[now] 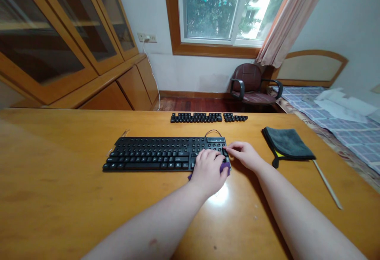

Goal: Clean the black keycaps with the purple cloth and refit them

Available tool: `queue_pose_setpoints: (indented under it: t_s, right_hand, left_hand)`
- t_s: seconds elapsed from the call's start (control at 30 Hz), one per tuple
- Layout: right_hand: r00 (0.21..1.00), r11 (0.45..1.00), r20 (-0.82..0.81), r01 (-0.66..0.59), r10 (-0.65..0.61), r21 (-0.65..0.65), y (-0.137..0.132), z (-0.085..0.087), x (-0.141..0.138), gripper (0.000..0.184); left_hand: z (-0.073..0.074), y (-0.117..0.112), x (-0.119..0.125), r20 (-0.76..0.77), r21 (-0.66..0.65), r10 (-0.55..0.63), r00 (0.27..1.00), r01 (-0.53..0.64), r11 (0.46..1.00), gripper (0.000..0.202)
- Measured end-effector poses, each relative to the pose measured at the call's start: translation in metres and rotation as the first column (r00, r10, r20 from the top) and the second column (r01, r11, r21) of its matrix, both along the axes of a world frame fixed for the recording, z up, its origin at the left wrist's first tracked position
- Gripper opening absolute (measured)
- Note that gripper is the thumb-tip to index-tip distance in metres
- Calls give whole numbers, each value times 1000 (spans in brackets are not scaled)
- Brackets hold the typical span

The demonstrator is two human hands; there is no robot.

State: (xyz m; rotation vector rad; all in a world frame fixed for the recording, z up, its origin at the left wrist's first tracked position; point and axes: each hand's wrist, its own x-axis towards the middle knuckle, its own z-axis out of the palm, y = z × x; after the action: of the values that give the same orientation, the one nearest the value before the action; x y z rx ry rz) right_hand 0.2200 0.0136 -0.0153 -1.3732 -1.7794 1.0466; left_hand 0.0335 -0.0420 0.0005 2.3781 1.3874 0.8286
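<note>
A black keyboard [148,159] lies on the wooden table; its lower rows carry keycaps, while bare key stems show across its upper rows. My left hand [209,169] rests over the number pad at the right end, fingers bent, with a purple cloth [225,166] gripped under the thumb and palm. At the keyboard's right edge, the thumb and forefinger of my right hand [245,155] are pinched together on a black keycap [225,151] of the number pad. My left hand hides part of the pad.
Loose black keycaps [196,117] stand in rows by the table's far edge. To the right lie a folded dark grey cloth [286,143] and a thin pale stick [328,184]. Beyond the table are a chair [247,81], a bed [341,109] and a glass-fronted cabinet [89,65].
</note>
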Motion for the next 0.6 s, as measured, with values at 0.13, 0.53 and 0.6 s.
queue_pose_setpoints:
  t_s: [0.13, 0.53, 0.6]
  right_hand:
    - [1000, 1000, 15, -5, 5, 6, 0, 1, -1, 31]
    - [933, 951, -198, -310, 299, -21, -16, 24, -4, 44]
    - [923, 937, -203, -345, 328, -53, -19, 26, -8, 30]
  left_hand:
    - [-1, 1, -1, 7, 10, 3, 1000, -3, 1000, 25]
    - [2, 2, -5, 295, -65, -57, 954, 79, 995, 17]
    - [1, 2, -6, 338, -64, -45, 940, 71, 995, 16]
